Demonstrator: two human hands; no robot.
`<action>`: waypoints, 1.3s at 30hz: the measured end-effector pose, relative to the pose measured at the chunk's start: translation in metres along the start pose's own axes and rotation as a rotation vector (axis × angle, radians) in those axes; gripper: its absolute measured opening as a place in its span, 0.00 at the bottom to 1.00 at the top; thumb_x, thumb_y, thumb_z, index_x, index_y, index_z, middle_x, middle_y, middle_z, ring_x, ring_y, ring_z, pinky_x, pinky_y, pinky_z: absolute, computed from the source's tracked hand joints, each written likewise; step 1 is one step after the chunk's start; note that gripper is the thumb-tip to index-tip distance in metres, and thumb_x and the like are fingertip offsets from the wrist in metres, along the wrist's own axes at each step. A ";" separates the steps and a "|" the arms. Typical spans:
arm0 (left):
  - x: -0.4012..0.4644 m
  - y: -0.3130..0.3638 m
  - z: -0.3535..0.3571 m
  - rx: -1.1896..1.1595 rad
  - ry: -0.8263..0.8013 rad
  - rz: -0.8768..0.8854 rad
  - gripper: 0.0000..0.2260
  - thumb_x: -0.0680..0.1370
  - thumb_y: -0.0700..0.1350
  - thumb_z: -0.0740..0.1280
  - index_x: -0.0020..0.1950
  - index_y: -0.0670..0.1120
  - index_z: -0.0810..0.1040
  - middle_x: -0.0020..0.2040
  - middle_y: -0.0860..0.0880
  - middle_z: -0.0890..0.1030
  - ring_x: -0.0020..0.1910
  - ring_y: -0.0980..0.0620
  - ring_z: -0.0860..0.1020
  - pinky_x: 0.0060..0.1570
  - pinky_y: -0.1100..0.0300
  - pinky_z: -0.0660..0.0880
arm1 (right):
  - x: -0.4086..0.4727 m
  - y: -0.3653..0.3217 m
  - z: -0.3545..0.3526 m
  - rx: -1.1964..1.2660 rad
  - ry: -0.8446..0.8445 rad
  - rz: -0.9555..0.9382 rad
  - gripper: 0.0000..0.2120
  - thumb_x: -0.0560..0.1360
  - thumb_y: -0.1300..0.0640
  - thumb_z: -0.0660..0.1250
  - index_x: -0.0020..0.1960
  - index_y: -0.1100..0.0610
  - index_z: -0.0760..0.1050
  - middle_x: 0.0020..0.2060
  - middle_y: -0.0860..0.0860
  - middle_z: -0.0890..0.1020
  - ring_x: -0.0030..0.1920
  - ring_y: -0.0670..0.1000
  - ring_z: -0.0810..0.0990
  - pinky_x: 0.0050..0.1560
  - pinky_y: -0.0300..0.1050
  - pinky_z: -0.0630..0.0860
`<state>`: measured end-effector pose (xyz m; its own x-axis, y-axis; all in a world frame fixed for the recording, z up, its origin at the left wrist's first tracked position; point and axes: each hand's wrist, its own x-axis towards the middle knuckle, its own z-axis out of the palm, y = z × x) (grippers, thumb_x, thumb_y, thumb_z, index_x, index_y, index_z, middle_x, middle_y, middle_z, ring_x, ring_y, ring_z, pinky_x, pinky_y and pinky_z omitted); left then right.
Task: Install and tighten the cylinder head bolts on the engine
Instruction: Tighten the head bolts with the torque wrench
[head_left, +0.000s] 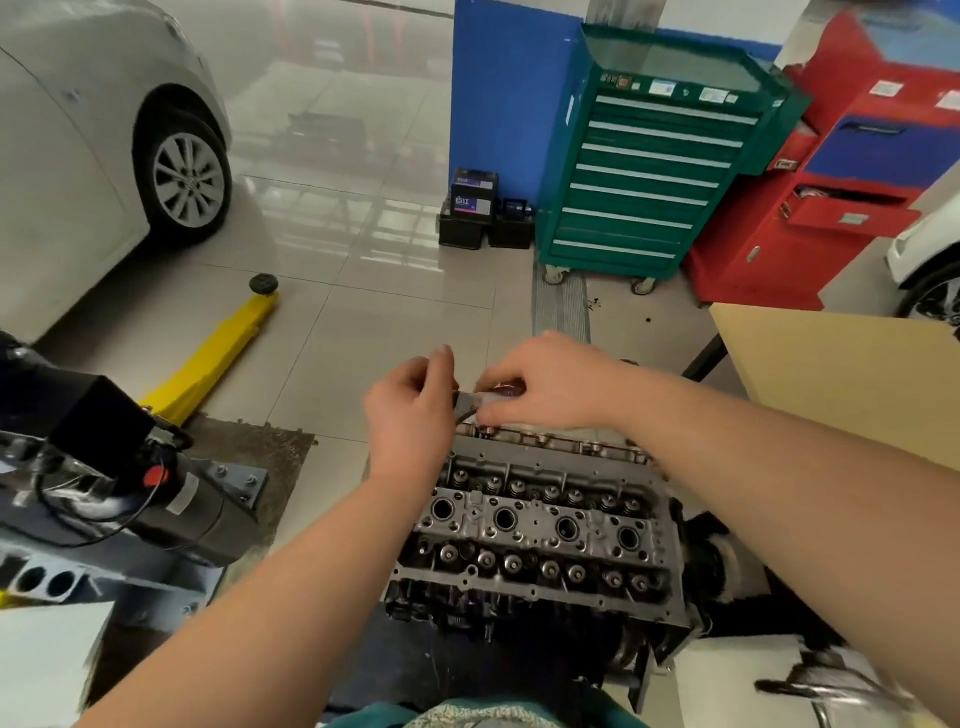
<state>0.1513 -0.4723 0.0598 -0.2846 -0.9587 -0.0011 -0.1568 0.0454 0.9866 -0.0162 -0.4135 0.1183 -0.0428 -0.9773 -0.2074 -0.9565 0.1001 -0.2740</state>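
The small dark and silvery tool (470, 402) held between the left hand (410, 410) and the right hand (545, 382) is mostly covered by their fingers, and blurred, so its kind cannot be told. Both hands hide the far left corner of the grey metal cylinder head (540, 525). The right forearm crosses its far right corner. A blurred dark object (831, 686) at the lower right (perhaps another tool) is smeared beyond recognition. The silver car (104, 130) is cut off by the left edge. A white car (930, 260) is cut by the right edge. Labels on the green drawer cabinet (649, 176) are too small to read.
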 end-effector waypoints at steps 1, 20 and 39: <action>0.000 0.002 0.001 0.005 0.021 -0.018 0.23 0.81 0.61 0.64 0.38 0.44 0.82 0.35 0.45 0.84 0.37 0.46 0.83 0.40 0.46 0.80 | 0.001 0.014 -0.010 0.091 -0.001 0.067 0.28 0.73 0.24 0.60 0.53 0.43 0.85 0.41 0.40 0.85 0.44 0.47 0.81 0.39 0.41 0.70; -0.001 0.013 0.038 -0.476 0.640 -0.230 0.22 0.78 0.54 0.65 0.29 0.42 0.78 0.23 0.50 0.77 0.20 0.60 0.71 0.21 0.69 0.68 | -0.005 0.067 -0.016 0.443 -0.333 0.343 0.36 0.79 0.28 0.53 0.32 0.54 0.80 0.27 0.55 0.79 0.23 0.52 0.70 0.24 0.39 0.67; 0.012 0.004 0.014 -0.312 0.179 -0.226 0.17 0.73 0.59 0.70 0.35 0.46 0.76 0.30 0.46 0.82 0.31 0.53 0.79 0.39 0.55 0.74 | -0.060 0.057 0.023 1.089 -0.794 0.073 0.21 0.79 0.43 0.70 0.57 0.62 0.77 0.41 0.61 0.83 0.35 0.55 0.83 0.31 0.44 0.81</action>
<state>0.1339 -0.4799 0.0617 -0.1032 -0.9697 -0.2216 0.1052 -0.2322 0.9670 -0.0610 -0.3445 0.0934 0.4486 -0.6294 -0.6345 -0.2298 0.6049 -0.7624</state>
